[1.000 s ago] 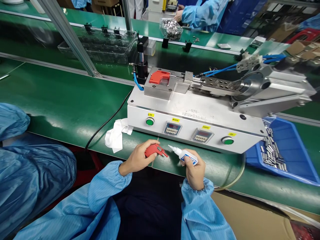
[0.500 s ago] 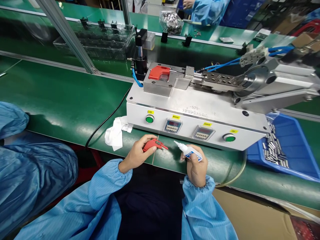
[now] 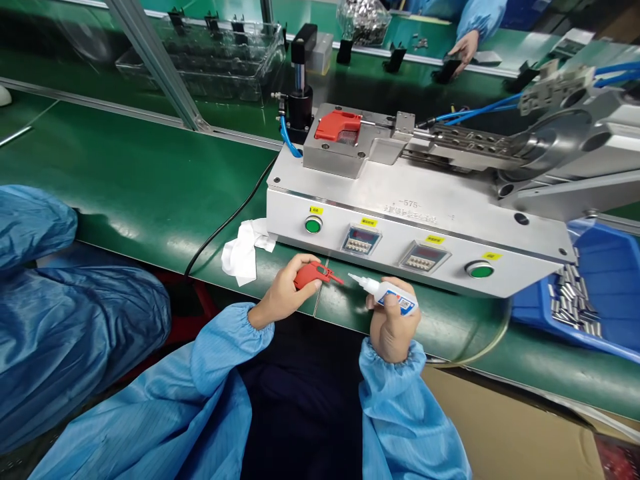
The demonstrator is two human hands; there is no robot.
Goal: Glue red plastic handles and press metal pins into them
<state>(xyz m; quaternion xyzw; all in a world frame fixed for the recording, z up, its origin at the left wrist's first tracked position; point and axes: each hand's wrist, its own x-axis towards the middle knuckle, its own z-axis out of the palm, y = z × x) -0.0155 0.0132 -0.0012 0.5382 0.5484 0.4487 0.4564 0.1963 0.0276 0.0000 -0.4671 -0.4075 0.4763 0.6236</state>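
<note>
Between the thumb and fingers of my left hand [image 3: 285, 293] is a small red plastic part [image 3: 313, 273] with a thin prong pointing right. My right hand [image 3: 397, 323] is closed around a white squeeze bottle [image 3: 393, 295] with a blue label, which looks like a glue bottle. Its narrow nozzle points left at the prong, with a small gap between them. Both hands are over the front edge of the green bench, before a metal press machine [image 3: 360, 207]. In the machine's fixture sits another red plastic part [image 3: 338, 125].
A crumpled white cloth [image 3: 245, 252] lies left of the machine, beside a black cable [image 3: 227, 223]. At the right, a blue bin [image 3: 613, 280] holds many metal pins. Across the bench, another person's hand [image 3: 465, 50] touches a black piece. A blue sleeve [image 3: 35, 223] is at far left.
The bottle and the red part remain in my hands, the nozzle slightly closer to the prong. The view has shifted, and the other person's hand across the bench has come down to a black piece.
</note>
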